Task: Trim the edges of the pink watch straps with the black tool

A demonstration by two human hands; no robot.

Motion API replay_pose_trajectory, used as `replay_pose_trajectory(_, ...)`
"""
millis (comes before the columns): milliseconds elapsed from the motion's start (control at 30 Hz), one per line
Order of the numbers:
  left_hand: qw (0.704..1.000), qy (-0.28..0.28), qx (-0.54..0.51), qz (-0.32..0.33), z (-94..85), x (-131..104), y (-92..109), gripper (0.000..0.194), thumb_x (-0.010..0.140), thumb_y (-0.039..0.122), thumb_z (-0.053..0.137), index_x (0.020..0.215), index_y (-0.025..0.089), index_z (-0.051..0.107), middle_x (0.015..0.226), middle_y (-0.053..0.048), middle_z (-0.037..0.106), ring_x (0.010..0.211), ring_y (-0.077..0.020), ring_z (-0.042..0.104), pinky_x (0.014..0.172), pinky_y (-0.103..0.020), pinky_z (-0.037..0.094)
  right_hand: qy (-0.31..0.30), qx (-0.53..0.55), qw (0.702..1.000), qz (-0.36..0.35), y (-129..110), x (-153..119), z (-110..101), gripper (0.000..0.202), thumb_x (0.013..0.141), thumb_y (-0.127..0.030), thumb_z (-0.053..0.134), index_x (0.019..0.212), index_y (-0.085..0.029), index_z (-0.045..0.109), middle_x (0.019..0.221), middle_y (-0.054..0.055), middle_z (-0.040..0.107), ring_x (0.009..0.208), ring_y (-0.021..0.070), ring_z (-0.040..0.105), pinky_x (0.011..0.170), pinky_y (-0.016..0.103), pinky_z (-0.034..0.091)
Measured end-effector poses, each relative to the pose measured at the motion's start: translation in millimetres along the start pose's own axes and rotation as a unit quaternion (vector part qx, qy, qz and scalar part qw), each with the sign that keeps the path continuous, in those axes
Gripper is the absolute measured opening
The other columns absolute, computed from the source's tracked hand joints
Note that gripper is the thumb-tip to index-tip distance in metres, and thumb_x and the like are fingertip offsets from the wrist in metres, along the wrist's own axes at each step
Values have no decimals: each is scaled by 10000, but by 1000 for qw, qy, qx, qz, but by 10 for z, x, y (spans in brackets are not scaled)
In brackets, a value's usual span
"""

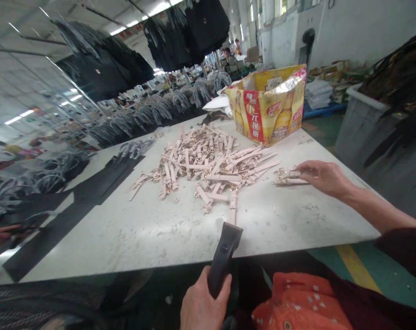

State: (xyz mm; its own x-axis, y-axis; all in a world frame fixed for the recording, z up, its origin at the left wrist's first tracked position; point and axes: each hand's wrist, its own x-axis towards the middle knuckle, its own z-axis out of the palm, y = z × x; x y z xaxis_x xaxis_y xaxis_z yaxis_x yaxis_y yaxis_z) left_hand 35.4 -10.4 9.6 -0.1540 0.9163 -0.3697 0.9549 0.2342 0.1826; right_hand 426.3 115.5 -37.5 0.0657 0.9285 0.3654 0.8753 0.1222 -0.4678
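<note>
My left hand [205, 300] is closed round a black handheld tool [224, 252] at the table's front edge; the tool's wide head points up toward the table. Just beyond that head lies a pale pink strap [232, 206]. On the right, my right hand [320, 176] pinches a pink strap piece with a metal buckle [293, 173], over a few similar pieces [285, 182] on the table. A large heap of pink straps with gold-coloured hardware [201, 158] covers the table's middle.
A yellow carton [273, 110] stands at the back of the white table [153, 243]. Black fabric strips [73, 201] lie on the left, near another person's hand [2, 234]. Dark panels [105, 68] hang overhead. A grey bin [359, 123] stands at right.
</note>
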Motion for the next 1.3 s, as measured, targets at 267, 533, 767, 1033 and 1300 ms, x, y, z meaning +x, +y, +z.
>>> replay_pose_trajectory(267,999,34,-35,13,-1,-69,-155,252,842,423,446,811,214,582,711,-43,681,730,-203,671,609,-240,404,-60,-61,995,-48,-469,54,299,396,724,-145,516,1105,-179,622,1064,104,633,1001,284,545,865,402,412)
replay_pose_trajectory(533,997,46,-52,19,69,-141,-249,263,832,448,442,787,220,565,683,-30,667,688,-196,660,601,-240,394,-267,3,945,-189,-1915,-228,937,341,866,-383,453,1120,-193,578,1112,116,509,962,232,541,810,323,428)
replay_pose_trajectory(767,997,49,-57,17,185,-128,-347,279,829,460,442,809,217,578,693,-36,670,697,-200,662,599,-240,397,-271,-26,950,-153,-1626,-261,867,232,863,-369,470,842,-187,612,925,73,575,884,207,557,731,283,407)
replay_pose_trajectory(1033,997,36,-50,44,206,-58,-219,276,825,456,449,813,211,574,696,-43,669,691,-206,659,604,-254,392,-225,-50,967,-107,-1673,-248,928,164,803,-205,500,950,-182,569,949,79,604,901,214,543,668,272,382)
replay_pose_trajectory(1300,998,19,-41,46,142,-30,-261,281,826,464,448,824,216,579,694,-35,665,669,-187,648,588,-238,384,-209,24,967,-140,-1239,-621,647,407,686,-39,458,1063,-157,555,908,78,605,860,204,540,768,299,411)
